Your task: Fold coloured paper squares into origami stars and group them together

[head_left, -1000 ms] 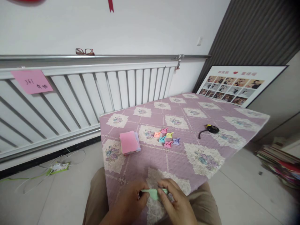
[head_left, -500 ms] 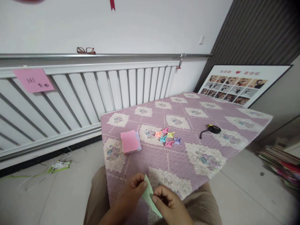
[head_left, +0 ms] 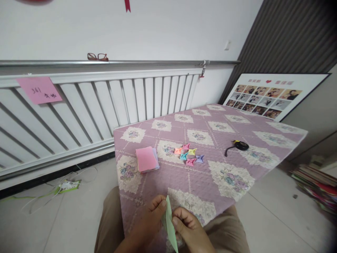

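At the bottom centre of the frame, the left hand (head_left: 147, 221) and the right hand (head_left: 189, 230) both pinch a folded strip of green paper (head_left: 170, 225), holding it nearly on edge just above the near rim of the desk (head_left: 216, 140), which is covered in a purple floral cloth. Further up the desk, left of centre, lies a stack of pink paper squares (head_left: 146, 160). Just right of it sits a cluster of small folded paper stars (head_left: 190, 154), and a black cord (head_left: 237, 146) lies further right.
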`<action>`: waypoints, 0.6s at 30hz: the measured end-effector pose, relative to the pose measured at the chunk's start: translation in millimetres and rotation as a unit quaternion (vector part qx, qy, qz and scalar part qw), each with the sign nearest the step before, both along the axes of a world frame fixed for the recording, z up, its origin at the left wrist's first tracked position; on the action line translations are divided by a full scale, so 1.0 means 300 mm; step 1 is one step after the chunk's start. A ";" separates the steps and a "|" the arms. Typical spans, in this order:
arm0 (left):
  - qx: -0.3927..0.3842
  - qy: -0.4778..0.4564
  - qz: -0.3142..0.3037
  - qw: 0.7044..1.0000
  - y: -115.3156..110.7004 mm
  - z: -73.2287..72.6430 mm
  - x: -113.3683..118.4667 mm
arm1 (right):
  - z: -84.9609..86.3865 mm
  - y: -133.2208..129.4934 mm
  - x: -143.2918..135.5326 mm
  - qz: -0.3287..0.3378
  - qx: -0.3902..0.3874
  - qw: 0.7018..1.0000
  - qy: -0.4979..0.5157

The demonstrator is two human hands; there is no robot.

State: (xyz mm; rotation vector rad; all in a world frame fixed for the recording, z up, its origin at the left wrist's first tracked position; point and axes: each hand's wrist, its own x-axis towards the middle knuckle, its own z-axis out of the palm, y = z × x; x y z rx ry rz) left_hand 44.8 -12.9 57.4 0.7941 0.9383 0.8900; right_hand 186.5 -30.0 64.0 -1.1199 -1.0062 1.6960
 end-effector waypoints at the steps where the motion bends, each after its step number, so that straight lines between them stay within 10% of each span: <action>1: -0.002 -0.029 0.017 0.999 -0.001 -0.002 0.003 | -0.001 -0.001 -0.001 -0.001 -0.002 1.000 0.005; 11: -0.052 -0.128 0.051 0.989 -0.002 0.033 0.017 | -0.019 -0.008 -0.013 -0.021 -0.006 1.000 0.015; 18: -0.036 -0.102 0.057 0.992 0.003 0.026 0.018 | 0.009 -0.017 -0.014 -0.082 0.145 0.973 -0.161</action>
